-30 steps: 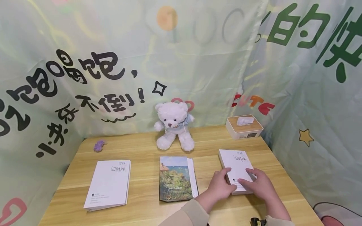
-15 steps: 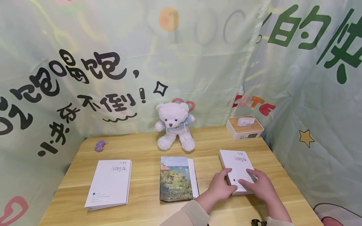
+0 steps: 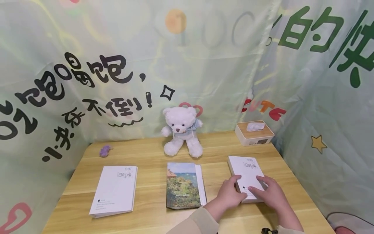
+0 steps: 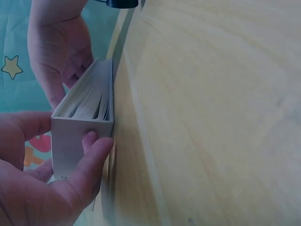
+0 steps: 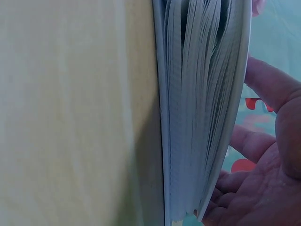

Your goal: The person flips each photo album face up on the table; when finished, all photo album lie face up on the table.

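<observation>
A thick white photo album (image 3: 243, 169) lies on the right side of the wooden table, its cover printed with dark characters. My left hand (image 3: 230, 193) holds its left edge; in the left wrist view, the thumb lies against the spine (image 4: 70, 150) and the index finger reaches the cover's edge. Over the lower right part of the cover rests my right hand (image 3: 270, 191), thumb and index finger touching it. Slightly fanned pages (image 5: 188, 117) show between the covers in the right wrist view, with the right hand's relaxed fingers beside the upper cover. Nothing shows of the album's underside.
A landscape-covered photo album (image 3: 182, 187) lies mid-table. Another white album (image 3: 114, 190) is on the left. Behind stand a white teddy bear (image 3: 181, 130), a tissue box (image 3: 254, 132) and a small purple object (image 3: 104, 150). Printed cloth (image 3: 204, 74) hangs around the table.
The head view has drifted slightly, so everything sits a little further right and lower. Both hands keep their places on the white album.
</observation>
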A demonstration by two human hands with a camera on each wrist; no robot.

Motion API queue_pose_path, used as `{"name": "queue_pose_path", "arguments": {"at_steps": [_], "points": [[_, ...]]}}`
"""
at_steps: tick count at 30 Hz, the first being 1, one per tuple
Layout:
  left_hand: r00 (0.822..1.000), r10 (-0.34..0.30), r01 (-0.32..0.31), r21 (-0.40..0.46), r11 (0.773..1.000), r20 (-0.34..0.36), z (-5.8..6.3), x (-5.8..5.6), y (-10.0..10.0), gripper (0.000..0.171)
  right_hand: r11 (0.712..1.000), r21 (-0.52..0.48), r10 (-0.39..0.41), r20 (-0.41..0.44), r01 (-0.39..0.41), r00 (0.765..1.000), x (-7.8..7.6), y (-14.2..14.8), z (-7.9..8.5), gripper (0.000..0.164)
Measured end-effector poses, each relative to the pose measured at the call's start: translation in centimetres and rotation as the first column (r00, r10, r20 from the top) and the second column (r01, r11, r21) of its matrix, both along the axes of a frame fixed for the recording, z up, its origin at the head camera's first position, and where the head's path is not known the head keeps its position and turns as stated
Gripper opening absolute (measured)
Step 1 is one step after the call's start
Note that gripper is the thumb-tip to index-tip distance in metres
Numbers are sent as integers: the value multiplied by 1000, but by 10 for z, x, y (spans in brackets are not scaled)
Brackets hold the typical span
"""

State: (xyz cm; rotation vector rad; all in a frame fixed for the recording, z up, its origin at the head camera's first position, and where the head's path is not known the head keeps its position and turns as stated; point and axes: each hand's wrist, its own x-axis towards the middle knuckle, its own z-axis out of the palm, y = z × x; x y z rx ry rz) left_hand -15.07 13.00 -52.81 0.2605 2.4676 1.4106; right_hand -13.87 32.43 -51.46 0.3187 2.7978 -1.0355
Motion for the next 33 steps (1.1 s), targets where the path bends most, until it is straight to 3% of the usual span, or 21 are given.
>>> {"name": "queue_pose_path", "arguments": {"at_steps": [7,14,21,25,27,30,33], "points": [[1000,6,-6,13,1000,4,0,1,5,69,999,16,40,-25,-39,999,1,6,0,84],[1000,2,-2,5,1000,7,1,3,3,72,1000,-2,27,1,-27,1000,0,5,0,87],[1000,15,-14,70,997,-6,-2,6,-3,81,1000,-21,-5,42,6,999,1,4,0,94],[1000,20,-19,112,994,-5,1,7,-11,82,1000,-5,-28,18,29,999,3,3,1,87],[1000,21,-20,149,989,1,7,7,-18,81,999,1,-51,-6,51,999,5,0,2,82],[999,15,-7,178,984,-45,21,6,-33,79,997,10,-73,-91,74,993,7,-8,7,75],[991,23,-4,140,990,-135,32,4,-53,78,998,26,-45,-279,55,959,7,-24,12,62]]}}
